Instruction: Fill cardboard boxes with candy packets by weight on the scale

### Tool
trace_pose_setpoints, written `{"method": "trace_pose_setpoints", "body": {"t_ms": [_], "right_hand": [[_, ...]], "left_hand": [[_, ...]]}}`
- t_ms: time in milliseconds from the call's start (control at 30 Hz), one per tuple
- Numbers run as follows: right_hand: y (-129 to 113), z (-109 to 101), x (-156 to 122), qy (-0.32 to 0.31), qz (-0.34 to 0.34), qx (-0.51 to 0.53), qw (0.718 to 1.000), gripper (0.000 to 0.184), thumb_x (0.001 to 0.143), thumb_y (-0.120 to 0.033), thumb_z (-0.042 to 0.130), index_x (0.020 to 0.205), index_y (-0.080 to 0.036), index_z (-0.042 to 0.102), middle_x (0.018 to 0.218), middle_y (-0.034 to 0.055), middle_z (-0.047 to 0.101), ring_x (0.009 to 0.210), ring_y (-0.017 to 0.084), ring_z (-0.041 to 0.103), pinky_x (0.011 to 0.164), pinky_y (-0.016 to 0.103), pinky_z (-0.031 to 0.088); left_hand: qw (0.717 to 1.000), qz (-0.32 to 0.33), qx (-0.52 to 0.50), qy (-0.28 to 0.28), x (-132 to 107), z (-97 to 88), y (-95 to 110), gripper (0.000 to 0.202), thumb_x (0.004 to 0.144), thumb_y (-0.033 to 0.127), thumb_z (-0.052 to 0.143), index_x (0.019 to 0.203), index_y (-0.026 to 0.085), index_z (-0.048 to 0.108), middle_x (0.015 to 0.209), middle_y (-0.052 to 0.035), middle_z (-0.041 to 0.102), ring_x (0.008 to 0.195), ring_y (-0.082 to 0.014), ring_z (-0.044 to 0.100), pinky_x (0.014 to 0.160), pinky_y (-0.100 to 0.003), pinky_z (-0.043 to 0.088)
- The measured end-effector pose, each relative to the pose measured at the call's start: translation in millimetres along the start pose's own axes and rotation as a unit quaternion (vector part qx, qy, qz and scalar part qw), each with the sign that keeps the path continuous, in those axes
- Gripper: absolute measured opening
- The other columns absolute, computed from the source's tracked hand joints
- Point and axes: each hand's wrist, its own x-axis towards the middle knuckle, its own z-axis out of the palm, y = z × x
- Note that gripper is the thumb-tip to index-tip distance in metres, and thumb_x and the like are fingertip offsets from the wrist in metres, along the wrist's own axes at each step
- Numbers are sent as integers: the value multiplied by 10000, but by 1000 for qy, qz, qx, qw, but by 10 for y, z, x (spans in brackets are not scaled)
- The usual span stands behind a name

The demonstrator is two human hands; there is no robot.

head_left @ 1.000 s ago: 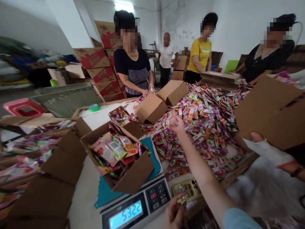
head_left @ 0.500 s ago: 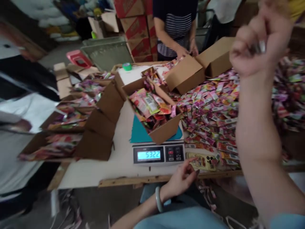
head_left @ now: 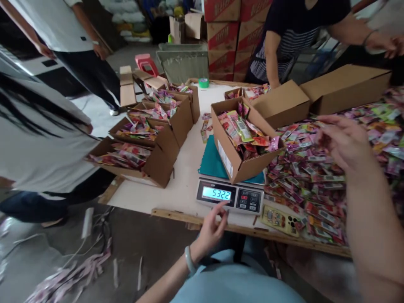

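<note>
My left hand (head_left: 212, 225), a pale bangle on its wrist, hovers at the table's front edge just below the scale (head_left: 230, 196). Its fingers are apart and hold nothing. The scale's display reads 5322. An open cardboard box (head_left: 235, 162) full of colourful snack packets stands on the scale over a teal sheet (head_left: 208, 162). My right hand (head_left: 344, 141) hangs loosely open above the big pile of packets (head_left: 299, 185) to the right. A phone in a yellow case (head_left: 279, 219) lies between scale and pile.
Several open boxes of packets (head_left: 148, 143) line the table's left side. Two closed cartons (head_left: 284, 103) lie behind the scale. A person in a striped top (head_left: 284, 38) works opposite. A person in white (head_left: 41, 139) is close on the left, and another (head_left: 63, 25) stands farther back.
The view has swung down and left. My right hand dropped from a raised pinch to over the packet pile. My left hand shifted from the phone toward the scale.
</note>
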Motion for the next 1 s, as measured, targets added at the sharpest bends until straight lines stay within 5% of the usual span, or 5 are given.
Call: {"method": "trace_pose_setpoints", "body": {"t_ms": [233, 633, 800, 900, 1000], "right_hand": [[-119, 343, 452, -131, 29, -305, 943, 313, 931, -230, 567, 1131, -114, 778, 631, -4, 618, 547, 102, 490, 613, 252, 461], [321, 521, 1381, -64, 34, -419, 905, 477, 1026, -469, 647, 1390, -163, 610, 1368, 111, 625, 1223, 219, 639, 1072, 453, 568], [1104, 584, 334, -122, 127, -460, 870, 924, 832, -672, 773, 1514, -108, 509, 1605, 292, 426, 1525, 437, 367, 1197, 710, 343], [1582, 418, -407, -105, 124, -510, 844, 779, 934, -478, 621, 1591, -103, 434, 1724, 292, 207, 1631, 477, 109, 1209, 821, 105], [1893, 106, -641, -61, 60, -477, 875, 597, 906, -312, 502, 1480, -160, 559, 1680, 244, 350, 1589, 410, 273, 1256, 747, 132]], "left_hand": [[972, 90, -74, 202, 778, -414, 132, 397, 1005, 371, 658, 1365, 211, 615, 796, 25, 643, 702, -113, 647, 706, -227, 573], [961, 5, -26, 274, 793, -791, -337, 528, 859, 484, 807, 1309, 268, 631, 877, 14, 740, 736, -147, 729, 746, -253, 610], [952, 31, -31, 304, 964, -676, -190, 574, 848, 474, 812, 1303, 208, 584, 863, 22, 721, 687, -123, 707, 724, -253, 599], [956, 73, -19, 282, 1064, -646, 15, 510, 906, 456, 773, 1307, 204, 584, 856, 14, 709, 710, -124, 699, 741, -270, 609], [954, 153, -5, 258, 1210, -713, 277, 413, 971, 391, 725, 1327, 224, 598, 856, 17, 686, 731, -114, 684, 759, -258, 604]]}}
